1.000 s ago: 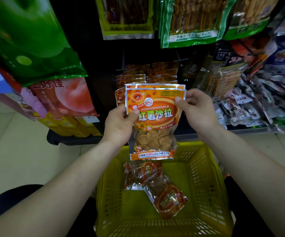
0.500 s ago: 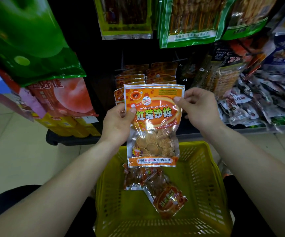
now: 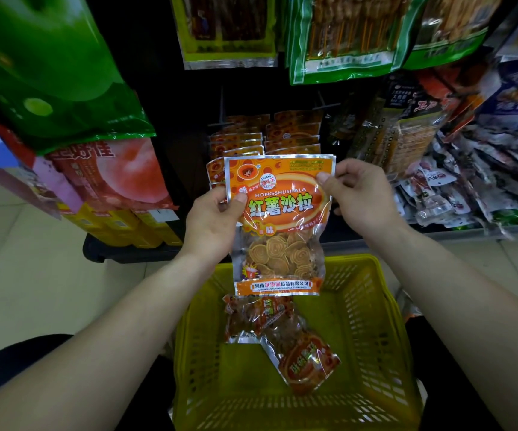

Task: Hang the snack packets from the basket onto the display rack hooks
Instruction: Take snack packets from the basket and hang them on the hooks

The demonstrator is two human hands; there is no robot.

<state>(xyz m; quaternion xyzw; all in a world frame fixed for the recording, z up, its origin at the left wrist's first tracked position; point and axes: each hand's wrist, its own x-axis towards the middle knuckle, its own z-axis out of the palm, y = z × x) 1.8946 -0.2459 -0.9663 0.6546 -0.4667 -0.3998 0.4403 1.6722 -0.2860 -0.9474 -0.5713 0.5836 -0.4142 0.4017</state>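
I hold an orange snack packet (image 3: 278, 225) upright in front of the rack, above the yellow basket (image 3: 373, 321). My left hand (image 3: 212, 222) grips its left edge with the thumb on the front. My right hand (image 3: 359, 197) pinches its upper right corner. Just behind it, several matching orange packets (image 3: 267, 135) hang in two rows on the rack hooks (image 3: 220, 122). Two more packets lie in the basket: a clear-fronted one (image 3: 257, 318) and an orange-red one (image 3: 309, 362).
Large green bags (image 3: 43, 73) and pink packets (image 3: 111, 172) hang at the left. Green skewer packs (image 3: 345, 35) hang above. Dark packets (image 3: 407, 126) and a shelf of small pouches (image 3: 469, 188) fill the right. Tiled floor (image 3: 27, 275) lies at the left.
The packet has sunk slightly and come a little nearer to me; the second packet edge seen behind it a second ago no longer shows. Both hands keep their hold.
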